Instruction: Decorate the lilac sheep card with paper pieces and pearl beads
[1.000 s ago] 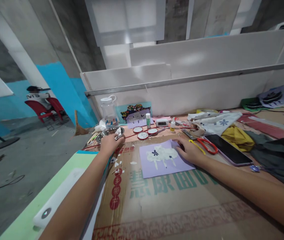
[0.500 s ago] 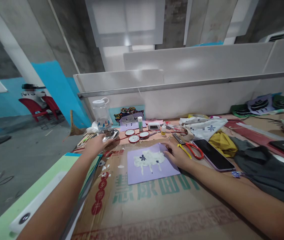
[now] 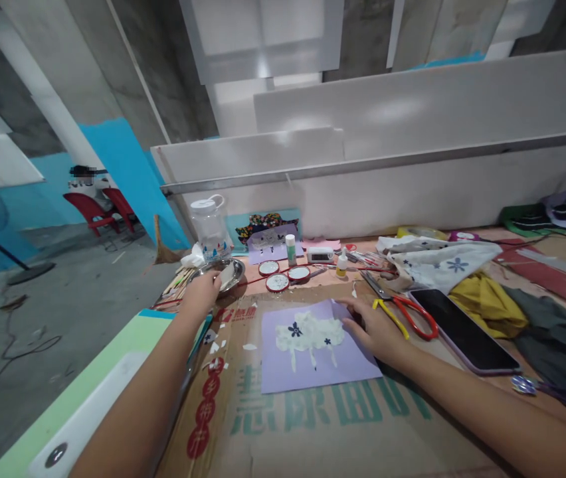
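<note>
My left hand [image 3: 203,293] reaches to the shiny metal bowl [image 3: 241,271], fingers closed at its rim. A pale flat piece [image 3: 226,276] shows at its fingertips; I cannot make out what it is. In front of me a purple sheet [image 3: 283,380] lies on cardboard. It bears a white cloud-shaped patch [image 3: 307,337] with dark blue flowers and thin pale strips hanging below. My right hand [image 3: 373,328] rests against the sheet's right edge, thumb and fingers apart.
Red-rimmed lids [image 3: 278,283], a glue stick [image 3: 290,250] and a small bottle [image 3: 341,264] stand behind the sheet. Scissors [image 3: 402,309], a phone [image 3: 465,330] and cloths [image 3: 487,305] lie at right. White scraps [image 3: 214,346] dot the cardboard [image 3: 363,438]. A person sits far left.
My left hand has closed its fingers over the bowl, where the pale piece shows. My right hand stays at the sheet's edge. The view has shifted, so the table sits differently in frame.
</note>
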Available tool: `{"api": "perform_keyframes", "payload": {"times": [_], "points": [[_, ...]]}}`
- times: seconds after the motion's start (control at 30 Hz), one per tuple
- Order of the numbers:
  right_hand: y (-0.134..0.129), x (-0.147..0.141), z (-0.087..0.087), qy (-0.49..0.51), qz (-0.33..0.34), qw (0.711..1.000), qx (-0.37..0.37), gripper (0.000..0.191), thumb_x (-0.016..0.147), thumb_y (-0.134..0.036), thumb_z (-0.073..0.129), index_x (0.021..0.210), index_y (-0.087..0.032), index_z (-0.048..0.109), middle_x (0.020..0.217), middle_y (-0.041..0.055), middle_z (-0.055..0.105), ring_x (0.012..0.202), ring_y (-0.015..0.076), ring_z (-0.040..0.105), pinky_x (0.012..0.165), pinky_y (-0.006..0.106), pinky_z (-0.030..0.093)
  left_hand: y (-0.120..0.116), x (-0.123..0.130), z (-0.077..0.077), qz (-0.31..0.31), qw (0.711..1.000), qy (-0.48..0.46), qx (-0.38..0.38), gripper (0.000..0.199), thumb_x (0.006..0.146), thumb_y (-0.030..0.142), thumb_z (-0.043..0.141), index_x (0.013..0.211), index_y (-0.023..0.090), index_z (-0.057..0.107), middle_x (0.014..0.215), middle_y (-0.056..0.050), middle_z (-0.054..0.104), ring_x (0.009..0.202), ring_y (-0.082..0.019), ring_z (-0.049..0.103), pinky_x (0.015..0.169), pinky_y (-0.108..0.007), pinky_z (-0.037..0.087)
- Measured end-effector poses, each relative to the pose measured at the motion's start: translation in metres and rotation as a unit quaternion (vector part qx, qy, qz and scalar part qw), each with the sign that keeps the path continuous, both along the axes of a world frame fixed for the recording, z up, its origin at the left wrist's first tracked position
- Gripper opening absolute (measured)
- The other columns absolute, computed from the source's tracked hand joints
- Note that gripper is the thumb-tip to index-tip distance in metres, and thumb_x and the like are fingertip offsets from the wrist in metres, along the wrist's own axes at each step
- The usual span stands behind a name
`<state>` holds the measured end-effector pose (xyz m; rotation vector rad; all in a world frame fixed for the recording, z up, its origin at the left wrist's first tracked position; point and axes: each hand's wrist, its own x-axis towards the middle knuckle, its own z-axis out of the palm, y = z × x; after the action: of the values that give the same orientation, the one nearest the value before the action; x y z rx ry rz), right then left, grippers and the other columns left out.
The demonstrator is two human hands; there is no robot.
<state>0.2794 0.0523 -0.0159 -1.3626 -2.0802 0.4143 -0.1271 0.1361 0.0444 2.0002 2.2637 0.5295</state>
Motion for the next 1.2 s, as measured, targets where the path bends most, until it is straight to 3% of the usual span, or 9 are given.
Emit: {"api": "perform_keyframes", "payload": {"times": [0.13, 0.23, 0.3, 0.4, 0.63, 0.8, 0.93, 1.0, 1.2], "points": [[0.001, 0.002, -0.001, 0.002, -0.003, 1.0, 0.003, 0.043, 0.092, -0.032, 0.048, 0.13, -0.015, 0.06, 0.088, 0.0078, 0.066, 0.075, 0.0221, 0.062, 0.067, 0.033, 0.048, -0.002, -0.011, 0.0, 0.024, 0.994, -0.034, 0.1, 0.032, 0.096, 0.035, 0.062, 0.122, 0.016, 0.062, 0.124, -0.01, 0.064, 0.107, -0.024, 0.064, 0.092, -0.046, 0.055], [0.001, 0.003, 0.0, 0.004, -0.022, 1.0, 0.0, 0.044, 0.092, -0.034, 0.048, 0.13, -0.015, 0.06, 0.088, 0.008, 0.067, 0.076, 0.0228, 0.063, 0.067, 0.034, 0.049, -0.005, -0.016, 0.007, 0.014, 0.979, -0.09, 0.181, 0.021, 0.095, 0.028, 0.06, 0.111, 0.015, 0.066, 0.11, -0.009, 0.07, 0.104, -0.024, 0.066, 0.095, -0.047, 0.053], [0.001, 0.003, 0.001, 0.003, -0.029, 1.0, 0.004, 0.044, 0.091, -0.033, 0.047, 0.129, -0.015, 0.061, 0.091, 0.0092, 0.069, 0.08, 0.0244, 0.065, 0.071, 0.035, 0.051, -0.009, -0.013, 0.012, -0.025, 0.965, -0.14, 0.221, 0.016, 0.091, 0.023, 0.057, 0.101, 0.017, 0.067, 0.1, -0.008, 0.073, 0.099, -0.024, 0.069, 0.095, -0.043, 0.053], [0.0, 0.003, 0.003, -0.01, -0.042, 0.999, 0.018, 0.044, 0.091, -0.031, 0.047, 0.129, -0.015, 0.062, 0.097, 0.0116, 0.071, 0.087, 0.0266, 0.067, 0.077, 0.038, 0.053, -0.021, 0.005, 0.018, -0.126, 0.932, -0.218, 0.259, 0.012, 0.088, 0.024, 0.053, 0.09, 0.019, 0.063, 0.107, -0.007, 0.076, 0.102, -0.021, 0.072, 0.093, -0.035, 0.055], [-0.001, 0.003, 0.006, -0.032, -0.076, 0.996, 0.013, 0.043, 0.091, -0.027, 0.047, 0.13, -0.016, 0.061, 0.11, 0.0132, 0.072, 0.097, 0.0274, 0.068, 0.084, 0.039, 0.053, -0.06, 0.056, 0.032, -0.269, 0.851, -0.327, 0.31, 0.014, 0.093, 0.03, 0.054, 0.081, 0.022, 0.053, 0.123, -0.014, 0.072, 0.12, -0.025, 0.066, 0.1, -0.042, 0.052], [0.003, 0.01, 0.005, -0.064, -0.075, 0.994, 0.039, 0.044, 0.092, -0.026, 0.048, 0.133, -0.015, 0.059, 0.11, 0.0141, 0.071, 0.099, 0.0285, 0.068, 0.087, 0.041, 0.053, -0.075, 0.068, 0.038, -0.287, 0.84, -0.371, 0.272, 0.015, 0.093, 0.034, 0.06, 0.086, 0.022, 0.054, 0.124, -0.013, 0.072, 0.122, -0.026, 0.064, 0.104, -0.044, 0.05], [0.006, 0.014, 0.004, -0.069, -0.071, 0.993, 0.062, 0.045, 0.091, -0.024, 0.05, 0.133, -0.014, 0.057, 0.122, 0.0166, 0.068, 0.107, 0.0302, 0.065, 0.094, 0.045, 0.052, -0.076, 0.075, 0.042, -0.287, 0.858, -0.395, 0.157, 0.025, 0.091, 0.041, 0.062, 0.106, 0.02, 0.06, 0.103, -0.009, 0.077, 0.093, -0.024, 0.075, 0.084, -0.038, 0.059], [0.005, 0.014, 0.005, -0.078, -0.064, 0.993, 0.067, 0.044, 0.09, -0.024, 0.051, 0.132, -0.014, 0.058, 0.129, 0.0165, 0.065, 0.114, 0.0307, 0.063, 0.099, 0.046, 0.05, -0.077, 0.079, 0.045, -0.292, 0.866, -0.397, 0.088, 0.029, 0.089, 0.043, 0.063, 0.104, 0.018, 0.064, 0.092, -0.008, 0.077, 0.079, -0.022, 0.075, 0.075, -0.035, 0.061], [0.004, 0.01, 0.007, -0.1, -0.067, 0.991, 0.056, 0.043, 0.09, -0.023, 0.053, 0.131, -0.011, 0.058, 0.129, 0.0177, 0.065, 0.118, 0.0312, 0.062, 0.102, 0.045, 0.049, -0.091, 0.089, 0.052, -0.282, 0.877, -0.388, -0.041, 0.036, 0.083, 0.048, 0.063, 0.1, 0.015, 0.064, 0.084, -0.01, 0.077, 0.071, -0.023, 0.075, 0.067, -0.035, 0.061]]}}
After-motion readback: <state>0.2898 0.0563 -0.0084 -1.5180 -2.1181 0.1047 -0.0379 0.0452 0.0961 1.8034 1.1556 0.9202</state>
